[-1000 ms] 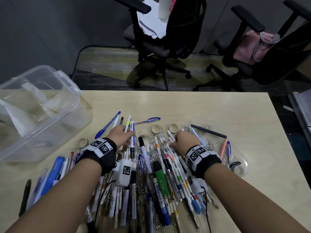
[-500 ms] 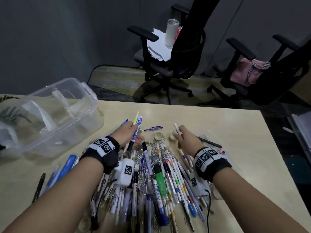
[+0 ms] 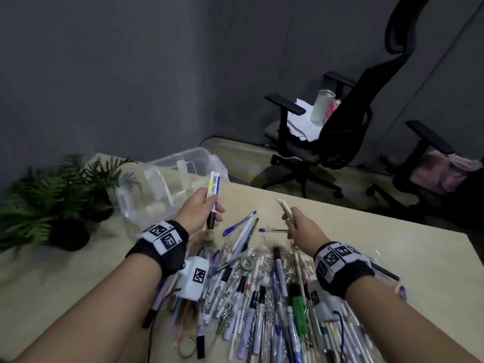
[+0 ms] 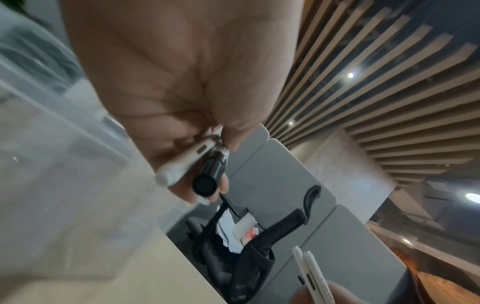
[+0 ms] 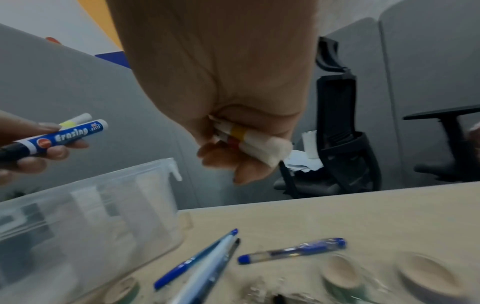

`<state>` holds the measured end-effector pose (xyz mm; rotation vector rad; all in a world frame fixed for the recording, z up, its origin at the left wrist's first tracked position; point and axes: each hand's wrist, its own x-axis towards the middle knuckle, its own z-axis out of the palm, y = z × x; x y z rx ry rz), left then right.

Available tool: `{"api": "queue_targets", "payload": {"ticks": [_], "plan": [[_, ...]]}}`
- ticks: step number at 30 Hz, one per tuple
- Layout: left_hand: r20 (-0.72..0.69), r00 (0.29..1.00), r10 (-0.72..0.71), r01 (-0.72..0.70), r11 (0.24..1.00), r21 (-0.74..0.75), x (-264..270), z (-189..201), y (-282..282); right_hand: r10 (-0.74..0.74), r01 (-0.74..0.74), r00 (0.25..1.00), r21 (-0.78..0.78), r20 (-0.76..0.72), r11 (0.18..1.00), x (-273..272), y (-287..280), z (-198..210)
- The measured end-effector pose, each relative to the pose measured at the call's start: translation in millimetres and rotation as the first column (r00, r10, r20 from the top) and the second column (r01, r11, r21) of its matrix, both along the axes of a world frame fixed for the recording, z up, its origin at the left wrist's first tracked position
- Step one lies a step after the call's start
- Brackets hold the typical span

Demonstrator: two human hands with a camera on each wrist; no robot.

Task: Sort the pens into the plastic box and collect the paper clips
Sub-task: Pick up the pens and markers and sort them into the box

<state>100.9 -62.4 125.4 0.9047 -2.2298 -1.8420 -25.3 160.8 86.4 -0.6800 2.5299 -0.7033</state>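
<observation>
My left hand [image 3: 201,209] is raised above the table and grips two markers [image 3: 212,197], one blue-labelled with a black cap [image 4: 206,181] and one white with a yellow band. It hovers just right of the clear plastic box [image 3: 167,184]. My right hand [image 3: 294,221] is also lifted and grips two white pens [image 3: 285,209], banded yellow and red [image 5: 241,136]. A big heap of pens [image 3: 262,297] mixed with silver paper clips [image 3: 264,254] lies on the table under my wrists.
Loose blue pens [image 3: 239,226] lie on the beige table [image 3: 366,244] between the box and the heap. Potted ferns [image 3: 52,200] stand left of the box. Black office chairs [image 3: 327,137] stand beyond the far edge. A rubber band [image 3: 187,345] lies near the front.
Both hands have risen off the heap with their pens. The left moved up toward the box; the view swung left and upward.
</observation>
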Motion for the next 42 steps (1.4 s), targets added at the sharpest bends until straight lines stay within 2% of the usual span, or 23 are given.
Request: {"api": "queue_targets", "payload": {"ticks": [3,6,10,13,15,17,19,27,33,39,42], "plan": [[0.023,0.999,0.043,-0.04,0.994,-0.106,25.4,4.5,-50.8,0.036,-0.036,0.999,-0.008,-0.022,0.999,12.4,-55.1,9.3],[0.04,0.993,0.109,-0.101,0.982,-0.159,46.9,5.2,-102.1,0.021,-0.015,0.998,-0.084,0.067,0.996,21.0,-112.2,16.4],[0.047,0.986,0.159,-0.154,0.983,-0.103,62.2,-3.4,-153.7,0.112,-0.089,0.99,-0.225,0.091,0.97,36.8,-177.2,23.9],[0.036,0.982,0.186,-0.183,0.981,-0.072,67.6,-7.9,-174.6,0.167,-0.108,0.972,-0.319,0.164,0.942,46.8,-212.0,28.2],[0.045,0.982,0.184,-0.184,0.983,-0.007,67.9,-10.1,-181.5,0.174,-0.138,0.979,-0.288,0.103,0.947,49.5,-232.4,26.9],[0.048,0.985,0.164,-0.163,0.987,-0.01,68.2,-17.1,-188.7,0.158,-0.145,0.987,-0.241,0.037,0.96,50.0,-251.4,22.0],[0.042,0.985,0.165,-0.165,0.986,-0.004,68.6,-23.6,-194.5,0.17,-0.157,0.984,-0.203,0.048,0.966,53.8,-267.2,17.1],[0.013,0.979,0.202,-0.202,0.971,0.127,72.5,-19.2,-192.7,0.17,-0.159,0.983,-0.15,0.07,0.976,68.9,-289.1,4.6],[0.123,0.981,0.151,-0.166,0.979,0.117,55.6,-68.5,-221.3,0.156,-0.125,0.977,-0.205,0.146,0.971,70.3,-286.2,5.8],[0.211,0.972,0.102,-0.112,0.993,0.037,44.3,-31.1,-205.5,0.123,-0.071,0.986,-0.39,0.11,0.918,63.7,-267.8,-1.3],[0.274,0.958,0.087,-0.125,0.984,0.123,36.8,-23.6,-194.7,0.108,-0.057,0.99,-0.446,0.09,0.893,56.5,-249.9,-2.6]]}}
